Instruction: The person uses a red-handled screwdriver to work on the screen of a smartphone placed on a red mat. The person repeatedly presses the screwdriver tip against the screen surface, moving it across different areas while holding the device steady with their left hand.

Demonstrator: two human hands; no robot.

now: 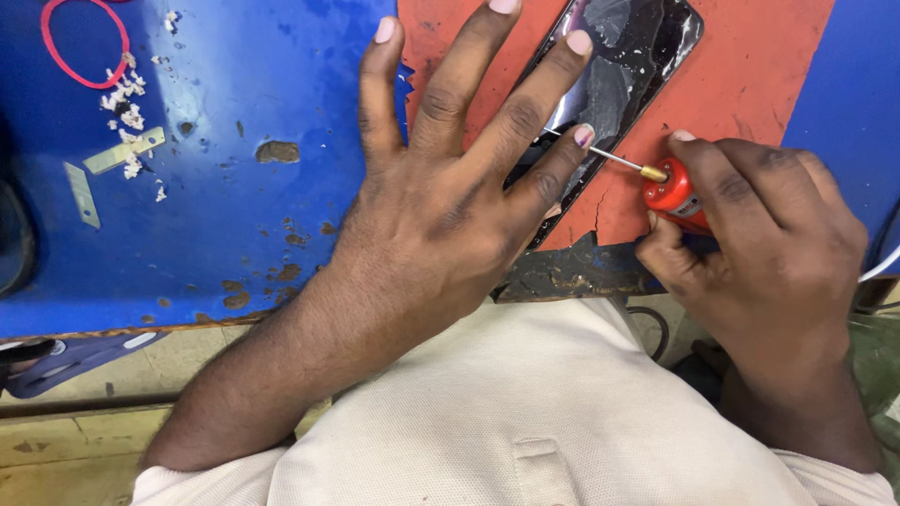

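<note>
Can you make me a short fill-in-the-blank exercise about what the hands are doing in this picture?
1. The left hand lies spread flat on the dark ____, which rests on the red mat.
2. The right hand holds a small screwdriver whose handle is ____ in colour.
3. Far left on the blue bench lies a red ____ band.

Missing words: phone; red; rubber
</note>
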